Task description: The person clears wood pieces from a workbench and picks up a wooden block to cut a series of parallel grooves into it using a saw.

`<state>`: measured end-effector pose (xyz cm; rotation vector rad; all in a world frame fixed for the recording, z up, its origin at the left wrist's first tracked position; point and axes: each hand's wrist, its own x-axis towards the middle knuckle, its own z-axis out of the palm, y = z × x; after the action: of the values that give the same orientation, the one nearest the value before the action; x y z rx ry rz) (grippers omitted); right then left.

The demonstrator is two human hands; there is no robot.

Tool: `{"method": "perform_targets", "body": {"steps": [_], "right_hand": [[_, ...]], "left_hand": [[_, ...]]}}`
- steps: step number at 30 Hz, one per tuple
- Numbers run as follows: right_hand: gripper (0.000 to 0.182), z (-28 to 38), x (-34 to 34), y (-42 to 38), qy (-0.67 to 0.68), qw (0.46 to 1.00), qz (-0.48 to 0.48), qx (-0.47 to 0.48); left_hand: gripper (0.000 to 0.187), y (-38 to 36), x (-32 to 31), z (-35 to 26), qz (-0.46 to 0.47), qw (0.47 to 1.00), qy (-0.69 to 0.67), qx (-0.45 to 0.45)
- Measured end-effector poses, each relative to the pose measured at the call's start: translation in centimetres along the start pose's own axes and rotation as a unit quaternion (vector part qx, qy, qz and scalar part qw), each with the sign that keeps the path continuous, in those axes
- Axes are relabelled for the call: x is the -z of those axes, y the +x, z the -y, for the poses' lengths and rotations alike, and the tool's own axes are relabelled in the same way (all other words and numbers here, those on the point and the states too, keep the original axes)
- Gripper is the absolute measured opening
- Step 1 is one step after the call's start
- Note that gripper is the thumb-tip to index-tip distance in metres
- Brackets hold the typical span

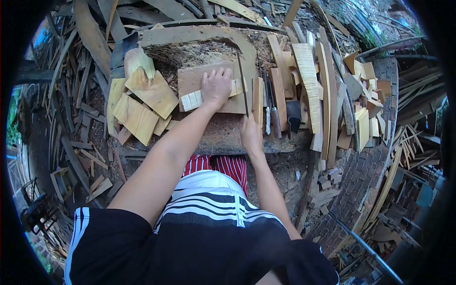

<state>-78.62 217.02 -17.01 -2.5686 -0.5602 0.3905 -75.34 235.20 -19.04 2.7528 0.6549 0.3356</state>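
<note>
My left hand (217, 88) presses down on a pale wooden strip (192, 100), its fingers together and curled over it. Under the strip lies a flat brown board (190, 78) on the worn wooden workbench (213, 135). My right hand (251, 134) is closed at the near end of a long, thin, dark saw (242, 78), whose handle is hidden in the grip. The saw points away from me and crosses the right end of the strip. Just right of it lies a short wooden block (257, 102).
Several yellowish wood pieces (152, 92) are piled on the left of the bench. To the right lie tools with slim handles (268, 121), a dark curved piece (294, 116) and long wooden slats (306, 80). Scrap wood and a brick surface (363, 166) surround the bench.
</note>
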Motion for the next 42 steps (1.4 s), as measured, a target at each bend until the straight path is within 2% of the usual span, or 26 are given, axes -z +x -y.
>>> {"method": "perform_targets", "body": {"steps": [2, 5, 8, 11, 14, 16, 19, 20, 22, 24, 27, 31, 33, 39, 42], "right_hand": [[0.024, -0.1, 0.9, -3.0, 0.011, 0.998, 0.011, -0.058], [0.025, 0.4, 0.9, -1.8, 0.003, 0.997, 0.034, -0.072], [0.021, -0.3, -1.7, 3.9, 0.014, 1.000, -0.010, -0.008], [0.020, 0.3, -2.1, 6.1, 0.023, 0.999, -0.023, -0.010], [0.021, -0.1, -0.5, 2.0, 0.003, 1.000, 0.000, -0.006], [0.021, 0.0, 0.8, -1.7, -0.001, 0.997, 0.033, -0.064], [0.021, -0.5, 0.7, -3.3, 0.015, 0.997, 0.033, -0.063], [0.022, 0.3, 1.2, -2.1, 0.008, 0.997, 0.031, -0.065], [0.025, -0.1, -0.4, 1.6, 0.017, 1.000, -0.007, -0.011], [0.027, 0.6, -1.7, 5.5, 0.007, 0.999, -0.033, -0.011], [0.026, 1.1, -0.5, 5.4, -0.011, 1.000, 0.000, -0.006], [0.025, 0.0, 0.8, -0.8, 0.018, 0.999, 0.022, -0.023], [0.025, -0.2, 1.2, -2.9, -0.008, 0.997, 0.029, -0.064], [0.026, 0.2, -1.4, 5.1, 0.014, 1.000, -0.001, -0.013], [0.028, 0.1, -1.6, 4.7, 0.026, 1.000, -0.013, -0.010]], "left_hand": [[0.009, 0.1, -0.2, 0.1, -0.006, 1.000, 0.001, 0.002], [0.009, -0.1, -0.2, 0.2, 0.001, 1.000, -0.003, -0.003], [0.009, 0.1, -0.3, 0.0, 0.000, 1.000, -0.006, -0.004], [0.009, -0.1, -0.2, 0.3, -0.011, 1.000, -0.002, -0.007], [0.008, 0.0, -0.2, 0.1, -0.018, 1.000, -0.003, -0.006], [0.008, 0.1, -0.3, 0.2, -0.017, 1.000, -0.001, 0.003], [0.008, -0.3, -0.4, 0.3, -0.021, 1.000, -0.003, -0.011], [0.008, -0.2, -0.4, 0.3, -0.018, 1.000, -0.001, -0.009], [0.008, 0.1, -0.4, 0.1, -0.017, 1.000, 0.001, -0.013], [0.011, 0.0, -0.5, 0.3, -0.018, 1.000, 0.009, -0.011], [0.011, 0.0, -0.2, 0.2, -0.012, 1.000, 0.015, -0.003], [0.009, 0.0, -0.2, 0.1, -0.020, 1.000, 0.007, -0.001], [0.009, 0.0, -0.4, 0.2, -0.021, 1.000, 0.011, -0.013], [0.007, 0.0, -0.3, 0.1, -0.024, 0.999, 0.007, -0.019], [0.008, -0.1, -0.1, 0.0, -0.012, 1.000, 0.012, -0.023]]}}
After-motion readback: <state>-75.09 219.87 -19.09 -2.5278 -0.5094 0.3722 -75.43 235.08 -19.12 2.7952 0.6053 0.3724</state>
